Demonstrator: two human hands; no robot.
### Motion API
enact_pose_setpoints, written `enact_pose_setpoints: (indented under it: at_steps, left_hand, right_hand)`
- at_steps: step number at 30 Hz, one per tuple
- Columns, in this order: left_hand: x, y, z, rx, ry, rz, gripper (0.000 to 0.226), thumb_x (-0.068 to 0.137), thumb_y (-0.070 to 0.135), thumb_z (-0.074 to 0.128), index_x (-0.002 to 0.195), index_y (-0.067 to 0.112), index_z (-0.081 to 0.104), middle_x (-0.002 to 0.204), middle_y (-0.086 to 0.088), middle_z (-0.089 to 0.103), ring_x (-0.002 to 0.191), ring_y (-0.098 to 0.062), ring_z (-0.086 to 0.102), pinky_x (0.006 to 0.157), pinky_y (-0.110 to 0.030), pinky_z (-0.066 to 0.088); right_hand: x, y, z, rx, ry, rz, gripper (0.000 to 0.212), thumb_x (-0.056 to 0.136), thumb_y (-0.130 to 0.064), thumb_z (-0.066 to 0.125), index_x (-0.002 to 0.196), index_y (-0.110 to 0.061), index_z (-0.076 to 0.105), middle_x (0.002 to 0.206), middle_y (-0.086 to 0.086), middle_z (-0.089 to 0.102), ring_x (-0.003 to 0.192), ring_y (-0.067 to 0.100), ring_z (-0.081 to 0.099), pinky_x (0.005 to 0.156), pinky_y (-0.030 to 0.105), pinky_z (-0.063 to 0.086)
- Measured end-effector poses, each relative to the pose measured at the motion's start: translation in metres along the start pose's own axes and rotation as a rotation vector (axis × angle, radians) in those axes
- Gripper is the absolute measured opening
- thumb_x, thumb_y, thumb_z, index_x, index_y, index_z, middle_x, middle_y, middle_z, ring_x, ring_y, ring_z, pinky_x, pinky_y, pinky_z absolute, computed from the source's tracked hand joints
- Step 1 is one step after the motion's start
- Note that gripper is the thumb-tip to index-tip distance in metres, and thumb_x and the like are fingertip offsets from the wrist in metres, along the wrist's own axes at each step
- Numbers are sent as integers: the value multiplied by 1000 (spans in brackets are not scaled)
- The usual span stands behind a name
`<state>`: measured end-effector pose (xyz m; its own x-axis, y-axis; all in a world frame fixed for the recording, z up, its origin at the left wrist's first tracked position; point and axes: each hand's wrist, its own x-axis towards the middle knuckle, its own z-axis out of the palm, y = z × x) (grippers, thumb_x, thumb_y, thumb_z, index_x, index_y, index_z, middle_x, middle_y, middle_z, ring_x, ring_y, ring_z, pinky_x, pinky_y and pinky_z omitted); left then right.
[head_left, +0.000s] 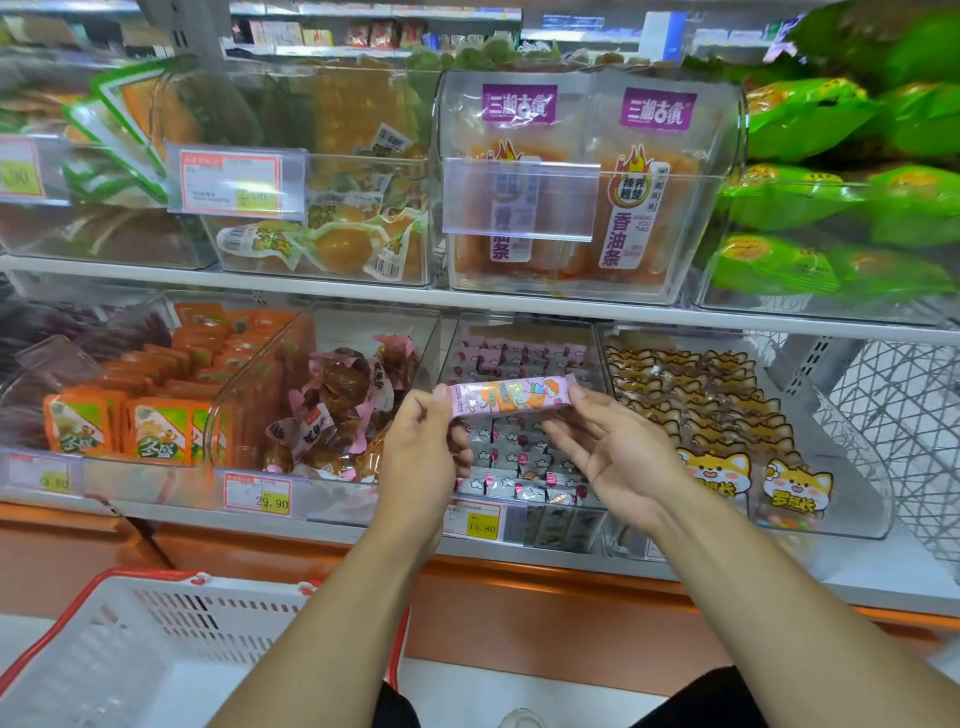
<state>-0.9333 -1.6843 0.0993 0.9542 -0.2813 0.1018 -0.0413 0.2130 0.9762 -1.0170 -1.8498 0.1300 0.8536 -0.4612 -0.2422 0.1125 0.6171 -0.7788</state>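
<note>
Fingers (440, 396) of the left hand (415, 457) pinch the left end of a pink and orange snack packet (511, 397), holding it level at about the height of the lower shelf (883, 587). The right hand (618, 457) lies loose and spread, palm up, with only its thumb tip meeting the packet's right end.

Right behind the packet a clear bin (447, 353) holds rows of small pink and white sweets (519, 467). The bin to its left carries brown pieces in pink-edged wrappers (343, 395), and further left come orange packets (156, 415). To the right lie yellow packets with a cartoon animal face (717, 467). On the upper shelf a tall bin (727, 130) stands two orange packs with purple labels (623, 208) upright, with green bags (831, 197) beside it and yolk-coloured vacuum packs (343, 244) on the other side.

The left hand covers part of the sweets and the packet's end. The packet's print is too small to read, and the far left of both shelves is blurred. A clear tag holder (519, 197) hides part of one orange pack.

Price tags reading 29.90 (258, 493) and 15.80 (475, 522) hang on the shelf edge. A white basket with a red rim (156, 623) sits low on the left, cut off by the frame, and a wire rack (909, 415) fills the right.
</note>
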Motion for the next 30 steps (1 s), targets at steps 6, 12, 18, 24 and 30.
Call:
enact_pose_setpoints:
  at_steps: [6, 12, 18, 24, 30]
  left_hand:
    - [1, -6, 6, 2, 67, -6, 30, 105, 38, 48, 83, 17, 52, 58, 6, 57, 51, -8, 54, 46, -22, 46]
    - [0, -6, 5, 57, -9, -14, 30, 103, 38, 52, 83, 17, 52, 62, 2, 62, 57, -11, 59, 52, -23, 51]
    - [-5, -4, 17, 84, -84, -23, 12, 97, 15, 65, 108, 19, 61, 86, -6, 69, 70, -12, 66, 67, -29, 59]
    - [-7, -11, 34, 473, -226, 171, 11, 95, 19, 67, 96, 30, 65, 101, 11, 67, 93, -3, 62, 82, -20, 51]
    - [-4, -21, 45, 791, -288, 298, 14, 94, 29, 67, 107, 34, 64, 109, 16, 61, 110, -6, 48, 100, -34, 43]
  right_hand:
    - [2, 0, 3, 26, 48, 27, 12, 93, -8, 68, 104, -6, 67, 109, 18, 76, 100, 27, 74, 72, 29, 62]
    - [-1, -2, 0, -103, -42, 10, 41, 86, -7, 75, 122, 1, 56, 109, 20, 75, 98, 26, 75, 77, 27, 63]
    - [16, -12, -8, -356, 177, -340, 28, 85, -9, 79, 108, -7, 63, 113, 9, 74, 98, 21, 74, 84, 32, 60]
    - [57, -36, -7, -1148, 462, -730, 20, 86, -26, 76, 75, -32, 61, 74, -14, 69, 62, 3, 62, 54, 23, 49]
    - [100, -56, -6, -1728, 332, -551, 26, 97, -27, 61, 109, -6, 70, 108, 17, 71, 96, 33, 66, 83, 38, 53]
